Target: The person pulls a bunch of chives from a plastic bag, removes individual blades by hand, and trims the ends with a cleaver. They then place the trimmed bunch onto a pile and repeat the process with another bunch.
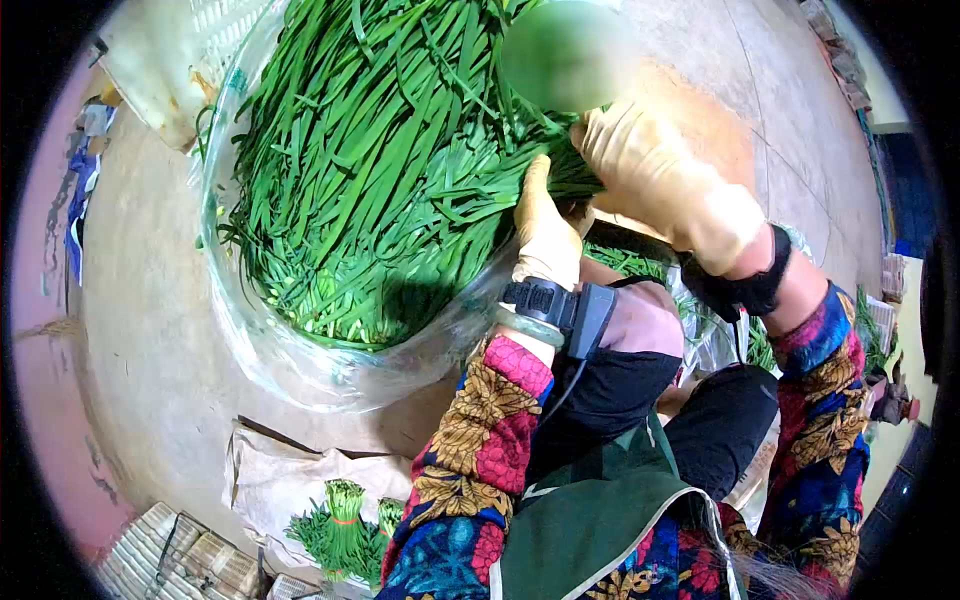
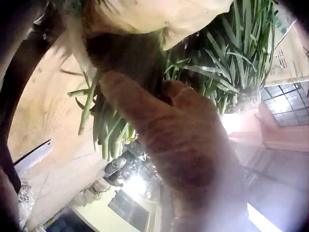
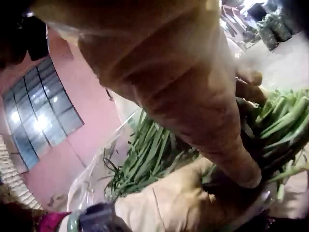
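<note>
Both hands wear pale gloves and meet at a bunch of garlic chives [image 1: 560, 160], close to the right side of a large heap of garlic chives [image 1: 350, 170]. My left hand [image 1: 547, 235] grips the bunch from below, thumb pointing up along it. From above, my right hand [image 1: 665, 170] holds the same bunch, its fingers curled over the stems. Pale cut stem ends [image 2: 111, 135] stick out past the left thumb in the left wrist view. In the right wrist view the stems [image 3: 285, 118] fan out beyond the right fingers. The palms hide the bunch's middle.
A clear plastic bag [image 1: 300, 375] surrounds the heap on the concrete floor [image 1: 140, 270]. Banded chive bundles [image 1: 343, 525] lie on a pale sheet [image 1: 270, 475] at the lower left. White crates [image 1: 165, 555] stand in the near left corner. More greens [image 1: 625, 262] lie beside the knees.
</note>
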`<state>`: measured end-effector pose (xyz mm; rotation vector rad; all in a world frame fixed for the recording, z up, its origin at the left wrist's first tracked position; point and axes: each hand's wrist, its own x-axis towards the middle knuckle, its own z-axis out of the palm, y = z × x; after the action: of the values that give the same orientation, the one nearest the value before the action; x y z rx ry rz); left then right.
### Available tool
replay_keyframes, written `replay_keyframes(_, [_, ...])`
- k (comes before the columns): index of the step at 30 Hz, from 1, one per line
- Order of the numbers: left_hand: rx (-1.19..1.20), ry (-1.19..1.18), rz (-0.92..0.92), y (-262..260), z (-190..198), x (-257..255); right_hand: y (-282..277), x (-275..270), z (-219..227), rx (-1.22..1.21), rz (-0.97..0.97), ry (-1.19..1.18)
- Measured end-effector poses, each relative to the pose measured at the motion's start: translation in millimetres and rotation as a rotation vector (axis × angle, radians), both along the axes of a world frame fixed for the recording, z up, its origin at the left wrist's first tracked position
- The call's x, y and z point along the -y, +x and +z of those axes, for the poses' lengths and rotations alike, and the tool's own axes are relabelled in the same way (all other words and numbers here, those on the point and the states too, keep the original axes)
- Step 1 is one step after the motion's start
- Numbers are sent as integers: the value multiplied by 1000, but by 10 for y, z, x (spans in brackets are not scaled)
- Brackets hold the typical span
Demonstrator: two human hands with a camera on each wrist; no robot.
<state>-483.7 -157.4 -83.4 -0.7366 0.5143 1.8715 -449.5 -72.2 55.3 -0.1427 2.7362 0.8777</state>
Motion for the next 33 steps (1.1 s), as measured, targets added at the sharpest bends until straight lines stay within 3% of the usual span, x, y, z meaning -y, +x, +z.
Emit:
replay_keyframes(3, [2,55,76,-8,-125,-100,-149,-15,386,-196,-113,-529])
replay_keyframes(5, [-59,-1,40,41,-36,-36,-199,-91,448,-533,46,-657])
replay_keyframes(7, [-27,-38,-6,28,12,-33,-252,-151,466,-604,-179,-631])
replay_keyframes(9, [-58,-16,37,77,47,-32,-282,-317,286,-550,-299,-502])
replay_keyframes(11, [-28,-22,73,123,83,-7,-305,-352,126,-192,-332,-224])
replay_keyframes(12, [-49,-29,66,134,114,11,-268,-332,-4,-333,-220,-306])
replay_keyframes(14, [-97,-68,33,152,169,28,-376,-434,-132,-325,-160,-321])
replay_keyframes(15, [-119,-93,16,172,161,43,-508,-360,-205,-431,-153,-344])
replay_keyframes(17, [-137,-81,6,182,121,56,-676,-291,-185,-379,-121,-150])
replay_keyframes(18, [-157,-77,2,198,141,62,-695,-283,-199,-421,-13,-120])
replay_keyframes(21, [-171,-75,-15,184,125,53,-835,-335,-308,-16,-326,-229])
replay_keyframes(23, [-163,-111,-9,195,120,29,-817,-419,-419,93,-342,-167])
replay_keyframes(25, [-144,-37,7,189,73,45,-820,-456,-441,107,-401,-359])
replay_keyframes(27, [-111,29,-12,183,99,82,-780,-469,-445,18,-321,-551])
replay_keyframes(29, [-50,145,70,193,168,140,-555,-386,-230,-107,-418,-689])
replay_keyframes(32, [-71,253,81,202,192,202,-540,-292,33,48,-812,-870])
replay_keyframes(33, [-72,233,99,225,217,228,-372,-314,77,-49,-675,-1016])
